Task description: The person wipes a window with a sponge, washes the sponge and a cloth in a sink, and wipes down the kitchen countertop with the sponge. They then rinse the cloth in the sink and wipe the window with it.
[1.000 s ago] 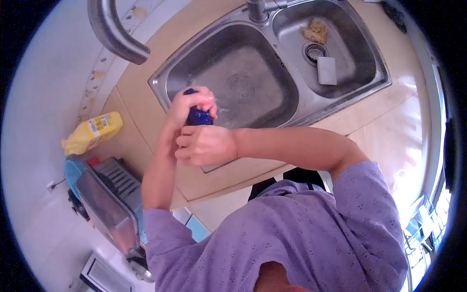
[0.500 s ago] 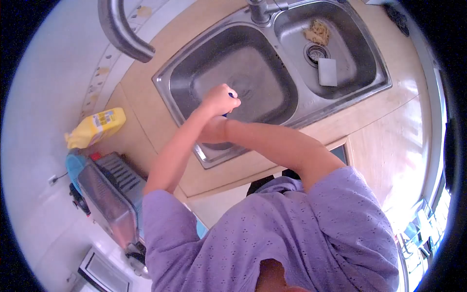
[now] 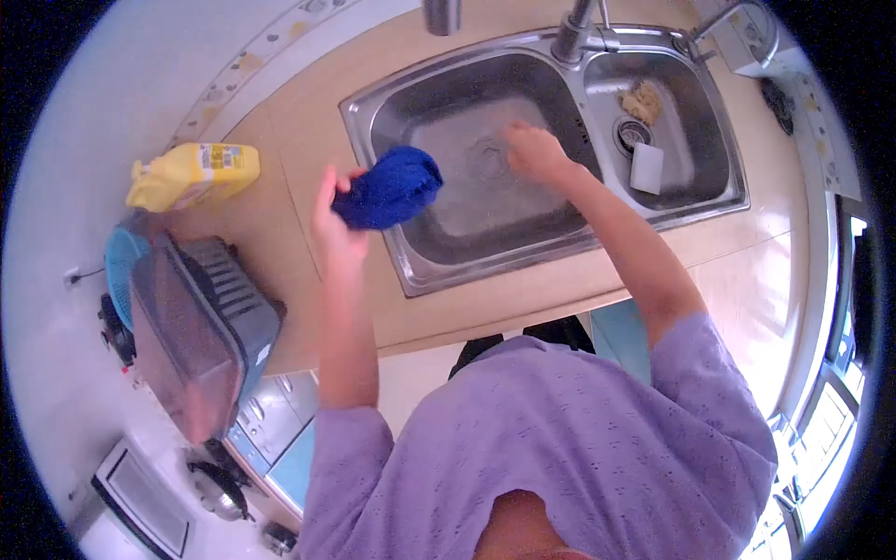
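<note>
A bunched dark blue cloth (image 3: pixel 392 189) is gripped in my left hand (image 3: pixel 338 219), above the counter and the near left rim of the sink. The thumb and fingers press it from the left side. Over the large basin (image 3: pixel 485 201), near its drain, my right hand (image 3: pixel 539 154) is loosely closed, a little blurred, with nothing visible in it. The two hands are well apart. Some water lies in the bottom of the basin.
The small basin at right holds a tan scrubber (image 3: pixel 641 103) and a white block (image 3: pixel 647 168). The faucet (image 3: pixel 572 42) rises behind. On the left counter are a yellow bottle (image 3: pixel 201 175), a grey dish rack (image 3: pixel 229 289) and a blue basket (image 3: pixel 123 266).
My hands have parted from their wringing hold. My left hand has moved left with the blue cloth, now in full sight; my right hand has swung right over the basin. The view has shifted.
</note>
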The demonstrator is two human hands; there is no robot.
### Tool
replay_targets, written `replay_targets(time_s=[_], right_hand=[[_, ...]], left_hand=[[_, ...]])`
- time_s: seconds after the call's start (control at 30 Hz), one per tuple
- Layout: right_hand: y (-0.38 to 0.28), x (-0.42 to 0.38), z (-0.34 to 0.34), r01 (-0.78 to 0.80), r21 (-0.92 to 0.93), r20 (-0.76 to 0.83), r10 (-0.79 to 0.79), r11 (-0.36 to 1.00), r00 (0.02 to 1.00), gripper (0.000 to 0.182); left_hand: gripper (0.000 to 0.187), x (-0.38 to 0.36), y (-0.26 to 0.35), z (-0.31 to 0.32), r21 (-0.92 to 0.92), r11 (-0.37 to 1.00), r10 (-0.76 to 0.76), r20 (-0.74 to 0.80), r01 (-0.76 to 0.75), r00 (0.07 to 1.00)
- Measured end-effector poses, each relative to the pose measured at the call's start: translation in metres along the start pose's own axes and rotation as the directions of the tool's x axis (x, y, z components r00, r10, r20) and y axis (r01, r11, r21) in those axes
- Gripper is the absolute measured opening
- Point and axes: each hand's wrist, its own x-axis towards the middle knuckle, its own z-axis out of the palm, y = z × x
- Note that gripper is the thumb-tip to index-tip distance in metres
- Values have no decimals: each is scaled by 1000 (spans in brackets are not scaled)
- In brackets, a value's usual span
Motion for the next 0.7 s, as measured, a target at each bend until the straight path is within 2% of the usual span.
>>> replay_targets(time_s=[0.03, 0.13, 0.23, 0.3, 0.33, 0.43, 0.53, 0.63, 0.7], right_hand=[[12, 8, 20, 8, -118, 165, 12, 993, 986, 40], [25, 21, 78, 74, -137, 239, -40, 988, 970, 40], [47, 31, 163, 233, -249, -82, -260, 940, 962, 42], [17, 41, 148, 112, -246, 65, -98, 963, 993, 39], [4, 44, 137, 50, -256, 137, -15, 965, 990, 38], [3, 53, 135, 112, -288, 205, -53, 951, 977, 36], [0, 68, 140, 100, -376, 298, 18, 921, 954, 32], [-1, 70, 144, 72, -356, 259, 25, 932, 966, 30], [-9, 70, 131, 83, -365, 311, 38, 927, 950, 29]], left_hand=[[31, -14, 3, -5, -61, 998, -16, -4, 15, 1000], [30, -52, 14, -20, -186, 982, -23, -21, 19, 1000], [29, -76, 19, -42, -173, 983, 66, -20, -68, 998], [30, -90, 27, -56, -139, 981, 140, 29, -135, 990], [31, -102, 36, -47, -77, 994, 83, 6, -83, 996], [31, -108, 40, -65, -81, 991, 99, -58, -103, 993], [30, -110, 41, -70, -167, 983, 61, -69, -72, 996], [28, -109, 36, -76, -170, 981, 73, -104, -90, 992], [27, -110, 35, -73, -139, 986, 82, -93, -95, 992]])
